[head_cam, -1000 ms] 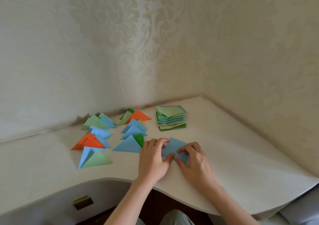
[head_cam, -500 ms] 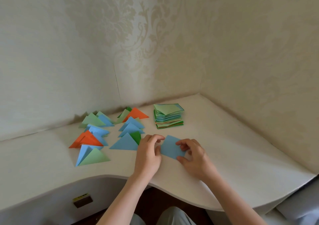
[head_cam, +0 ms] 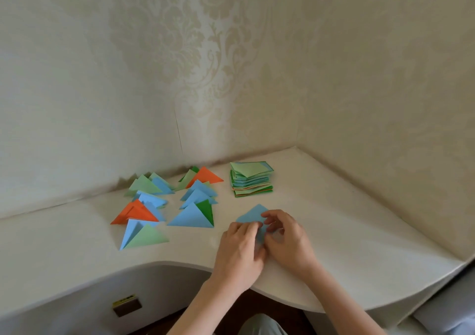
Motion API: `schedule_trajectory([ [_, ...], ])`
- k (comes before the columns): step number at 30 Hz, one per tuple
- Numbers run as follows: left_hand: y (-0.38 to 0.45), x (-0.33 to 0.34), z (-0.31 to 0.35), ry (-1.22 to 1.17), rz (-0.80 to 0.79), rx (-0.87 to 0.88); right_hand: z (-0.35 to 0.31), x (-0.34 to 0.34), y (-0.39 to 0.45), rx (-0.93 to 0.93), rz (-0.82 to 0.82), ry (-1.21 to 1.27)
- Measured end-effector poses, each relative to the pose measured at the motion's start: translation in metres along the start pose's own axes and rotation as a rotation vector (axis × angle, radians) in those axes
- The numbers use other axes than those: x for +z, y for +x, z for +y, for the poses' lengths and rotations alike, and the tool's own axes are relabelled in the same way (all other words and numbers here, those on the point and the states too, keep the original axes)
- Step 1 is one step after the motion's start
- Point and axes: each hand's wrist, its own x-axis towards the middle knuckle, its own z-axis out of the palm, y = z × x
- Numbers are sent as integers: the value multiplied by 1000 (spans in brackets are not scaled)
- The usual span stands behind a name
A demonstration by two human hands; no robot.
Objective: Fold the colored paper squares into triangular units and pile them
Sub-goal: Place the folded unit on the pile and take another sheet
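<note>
I see both hands, left hand (head_cam: 240, 251) and right hand (head_cam: 289, 242), pinching a light blue paper square (head_cam: 253, 213) with curled fingers on the white desk (head_cam: 347, 231) (folded triangles (head_cam: 191, 216) lie left; the stack of colored squares (head_cam: 252, 179) sits behind).

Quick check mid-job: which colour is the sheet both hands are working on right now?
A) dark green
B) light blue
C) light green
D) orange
B: the left hand and right hand both pinch a light blue paper square on the table, in front of the stack of unfolded squares.
</note>
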Motion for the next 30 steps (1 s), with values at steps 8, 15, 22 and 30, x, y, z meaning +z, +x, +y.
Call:
schedule_trajectory([
  [8,1,-33,-49,-63,-102,42,-1,-37,3,-260,-293,-321],
  [15,1,-46,-73,-140,-138,-11,-2,-16,10,-328,-326,-446],
  [22,-4,-32,-67,-156,60,-169,2,13,16,-224,-76,-311],
  [30,6,-11,-41,90,146,-280,1,34,28,-127,-29,-361],
])
